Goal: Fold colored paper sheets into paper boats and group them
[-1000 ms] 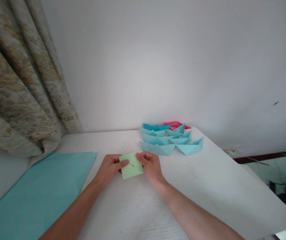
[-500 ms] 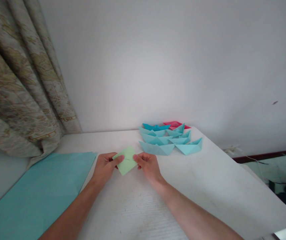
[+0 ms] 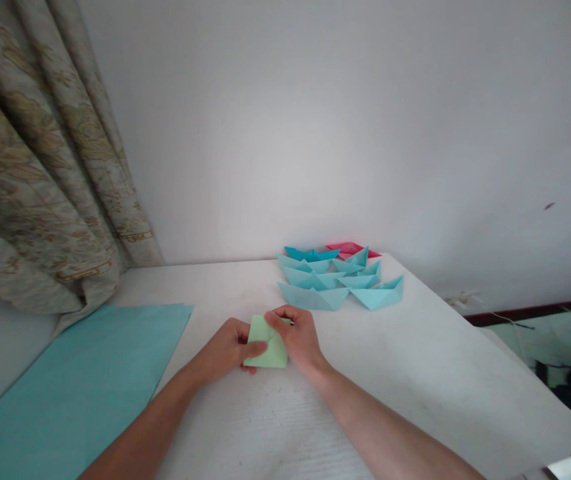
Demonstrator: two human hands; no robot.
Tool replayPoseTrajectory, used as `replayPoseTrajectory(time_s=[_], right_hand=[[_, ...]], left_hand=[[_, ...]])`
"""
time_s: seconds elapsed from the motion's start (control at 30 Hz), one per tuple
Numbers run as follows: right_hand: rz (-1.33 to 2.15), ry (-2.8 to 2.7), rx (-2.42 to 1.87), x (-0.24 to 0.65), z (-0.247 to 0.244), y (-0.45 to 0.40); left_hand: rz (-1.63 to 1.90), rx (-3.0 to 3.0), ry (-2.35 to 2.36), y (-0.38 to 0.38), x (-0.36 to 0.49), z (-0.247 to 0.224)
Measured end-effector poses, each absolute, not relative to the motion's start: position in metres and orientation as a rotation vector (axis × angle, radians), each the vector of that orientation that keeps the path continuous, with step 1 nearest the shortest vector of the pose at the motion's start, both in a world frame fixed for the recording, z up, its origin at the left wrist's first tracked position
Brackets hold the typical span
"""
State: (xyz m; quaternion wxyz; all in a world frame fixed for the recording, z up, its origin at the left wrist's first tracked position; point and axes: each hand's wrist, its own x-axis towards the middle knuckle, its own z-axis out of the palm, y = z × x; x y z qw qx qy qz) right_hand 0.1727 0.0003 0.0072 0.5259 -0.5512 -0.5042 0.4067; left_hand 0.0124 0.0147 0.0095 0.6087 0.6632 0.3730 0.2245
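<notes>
A folded light green paper (image 3: 275, 357) is held between my two hands over the white table. My left hand (image 3: 235, 347) grips its left side, thumb lying across the front and fingers behind. With the thumb on its upper face, my right hand (image 3: 295, 333) pinches the top right part. The paper looks roughly square, with a crease line near its middle. Beyond my hands stand several light blue paper boats (image 3: 312, 297), a darker blue paper boat (image 3: 310, 255) and a red paper boat (image 3: 350, 249).
Large teal paper sheets (image 3: 75, 380) lie on the left of the white table (image 3: 245, 433). A patterned curtain (image 3: 50, 153) hangs at the left, and a pale wall (image 3: 275, 133) rises behind. The table's right edge slants toward me; a shiny object (image 3: 570, 469) sits at bottom right.
The green paper has been turned from a diamond to a squarer position and moved slightly right and nearer. My left hand has moved right with it; my right thumb now lies higher on the paper.
</notes>
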Motion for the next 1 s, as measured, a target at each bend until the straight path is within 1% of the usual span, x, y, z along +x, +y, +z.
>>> replayPoseTrajectory(time_s=[0.1, 0.27, 0.43, 0.7, 1.0], right_hand=[[1.02, -1.152, -1.266, 0.172, 0.008, 0.002], [1.287, -0.914, -1.14, 0.173, 0.008, 0.004], [1.428, -1.061, -1.086, 0.17, 0.011, -0.002], [1.342, -1.013, -1.097, 0.169, 0.012, -0.002], [1.332, -0.999, -1.08, 0.17, 0.012, -0.003]], left_hand=[[0.558, 1.498, 0.845, 0.014, 0.013, 0.011], [0.738, 1.494, 0.915, 0.02, 0.009, 0.016], [0.843, 1.473, 0.991, 0.02, 0.009, 0.018], [0.829, 1.468, 1.011, 0.018, 0.016, 0.017], [0.789, 1.515, 0.934, 0.018, 0.013, 0.012]])
